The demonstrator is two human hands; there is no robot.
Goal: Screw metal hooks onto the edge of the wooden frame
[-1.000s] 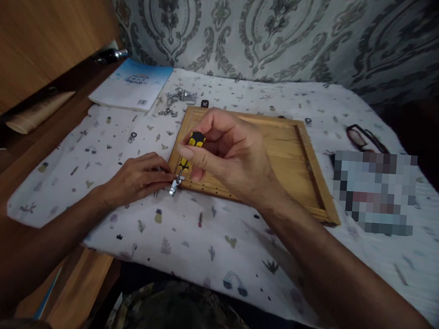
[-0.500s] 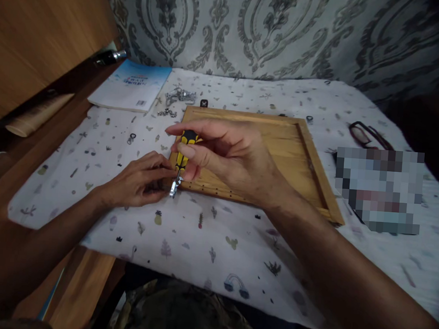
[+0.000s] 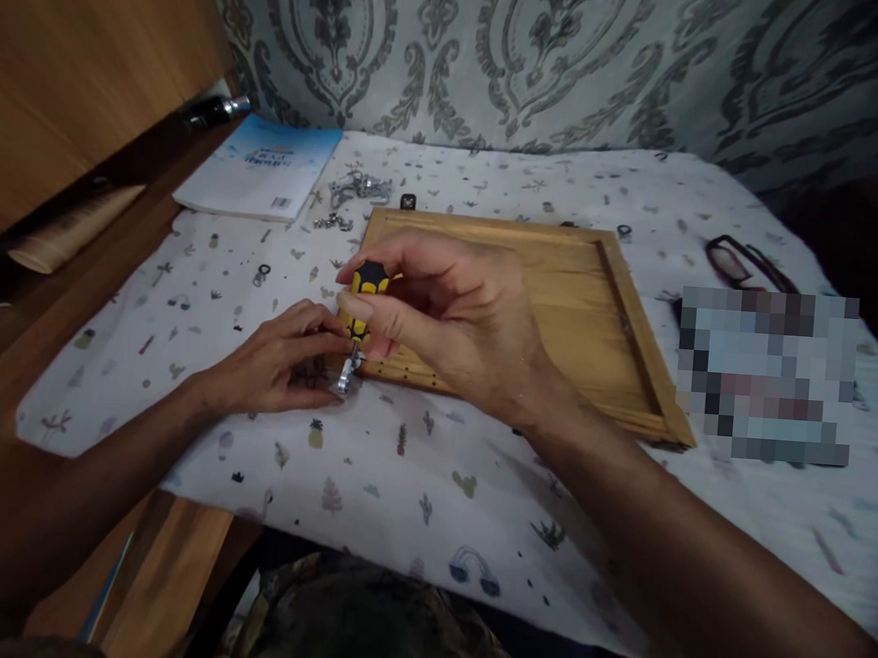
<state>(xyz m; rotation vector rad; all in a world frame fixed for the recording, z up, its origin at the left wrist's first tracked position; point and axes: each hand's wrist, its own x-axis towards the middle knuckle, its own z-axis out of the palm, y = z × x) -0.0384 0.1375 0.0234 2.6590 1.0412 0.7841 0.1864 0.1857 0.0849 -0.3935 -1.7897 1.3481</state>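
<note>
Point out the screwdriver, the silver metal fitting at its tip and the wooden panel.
Screwdriver (image 3: 371, 281), head view: upper part of the handle.
Silver metal fitting (image 3: 347, 375), head view: middle of its visible body.
Wooden panel (image 3: 567, 313), head view: bare recessed face.

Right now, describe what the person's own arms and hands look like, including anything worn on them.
The left hand and right hand are bare, without gloves. Both forearms are uncovered, with no sleeves in view. No watch, bracelet or ring is visible.
</note>
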